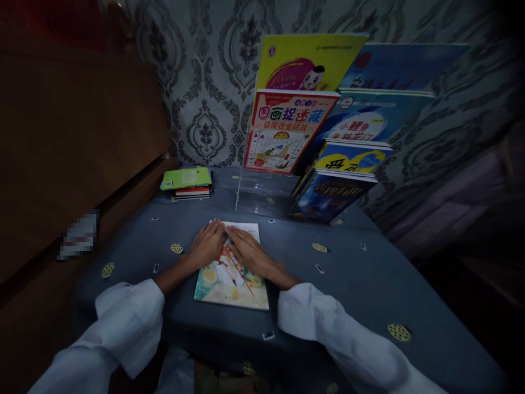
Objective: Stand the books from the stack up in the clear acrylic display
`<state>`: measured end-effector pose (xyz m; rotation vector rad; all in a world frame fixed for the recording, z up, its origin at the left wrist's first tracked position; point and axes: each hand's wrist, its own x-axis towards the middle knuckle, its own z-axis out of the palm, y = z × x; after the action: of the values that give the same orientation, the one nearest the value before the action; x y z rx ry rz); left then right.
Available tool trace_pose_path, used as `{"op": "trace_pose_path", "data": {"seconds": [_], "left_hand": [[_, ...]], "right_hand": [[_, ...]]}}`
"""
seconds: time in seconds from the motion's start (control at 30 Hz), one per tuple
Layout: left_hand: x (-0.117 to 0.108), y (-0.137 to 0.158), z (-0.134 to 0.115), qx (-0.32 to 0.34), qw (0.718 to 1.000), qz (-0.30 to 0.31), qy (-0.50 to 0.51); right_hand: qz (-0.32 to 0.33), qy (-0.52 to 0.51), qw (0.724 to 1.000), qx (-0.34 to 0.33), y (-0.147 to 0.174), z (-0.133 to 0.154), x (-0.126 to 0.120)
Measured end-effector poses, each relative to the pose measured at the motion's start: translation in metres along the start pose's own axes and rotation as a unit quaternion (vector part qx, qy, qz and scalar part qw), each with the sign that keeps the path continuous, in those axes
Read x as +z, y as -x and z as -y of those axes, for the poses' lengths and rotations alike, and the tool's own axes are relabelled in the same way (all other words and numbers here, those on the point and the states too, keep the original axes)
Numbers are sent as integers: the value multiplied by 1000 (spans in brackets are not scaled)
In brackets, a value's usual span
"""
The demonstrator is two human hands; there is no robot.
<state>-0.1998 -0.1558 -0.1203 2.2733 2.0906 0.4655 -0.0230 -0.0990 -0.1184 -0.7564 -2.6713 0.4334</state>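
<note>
A thin illustrated book point(232, 282) lies closed and face up on the cloth-covered table, its cover showing orange, green and cream artwork. My left hand point(208, 242) rests flat on the upper left part of that cover, fingers stretched out. From the other side, my right hand point(251, 251) lies flat across the cover's upper middle, its fingertips close to those of the left. Both palms face down and hide much of the picture and title. Neither hand grips anything.
Behind the book, a clear display stand point(258, 200) holds several upright books, among them a red-bordered picture book point(289, 131) and a dark blue book point(332, 197). A small stack topped by a green book point(186, 179) sits at the back left. Wooden furniture point(82, 126) borders the left side.
</note>
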Motion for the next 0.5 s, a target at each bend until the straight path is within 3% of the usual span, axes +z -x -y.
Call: {"op": "trace_pose_path", "data": {"seconds": [0.13,0.37,0.5], "left_hand": [[13,-1,9,18,1000,1,17],[8,0,7,7,1000,15,15],[7,0,6,4,999,16,28]], "right_hand": [[12,-1,1000,-1,-6,-9,9],[-14,39,994,96,12,-32,-2],[-29,28,992,118,17,-37,0]]}}
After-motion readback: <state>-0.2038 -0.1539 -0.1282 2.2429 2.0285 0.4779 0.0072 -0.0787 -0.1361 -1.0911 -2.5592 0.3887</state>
